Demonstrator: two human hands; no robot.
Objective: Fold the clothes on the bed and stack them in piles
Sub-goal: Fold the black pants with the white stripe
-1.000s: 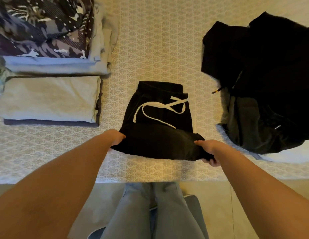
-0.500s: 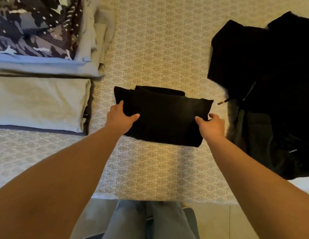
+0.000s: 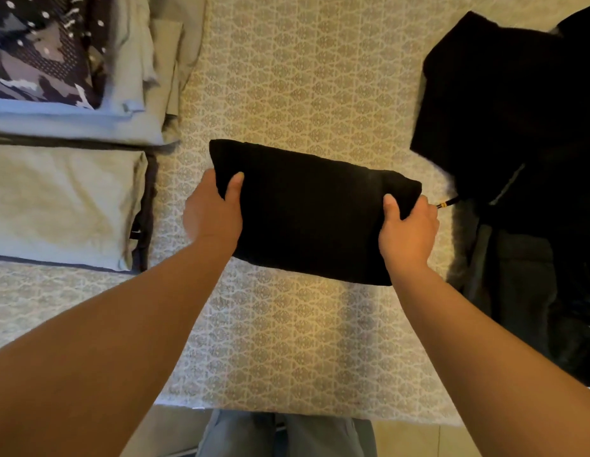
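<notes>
A folded black garment sits at the middle of the patterned bed, a compact rectangle tilted slightly down to the right. My left hand grips its left end, thumb on top and fingers hidden underneath. My right hand grips its right end the same way. To the left lie folded piles: a pale green one on a dark layer, and behind it a light blue pile topped by a dark camouflage-patterned piece.
A heap of unfolded black and dark grey clothes covers the right side of the bed, with a drawstring tip poking out beside my right hand. The bed's near edge runs just above my legs.
The garment's lower half was folded up over the waistband and white drawstring. Both hands then took hold of the ends of the folded bundle, which now sits a bit higher in view.
</notes>
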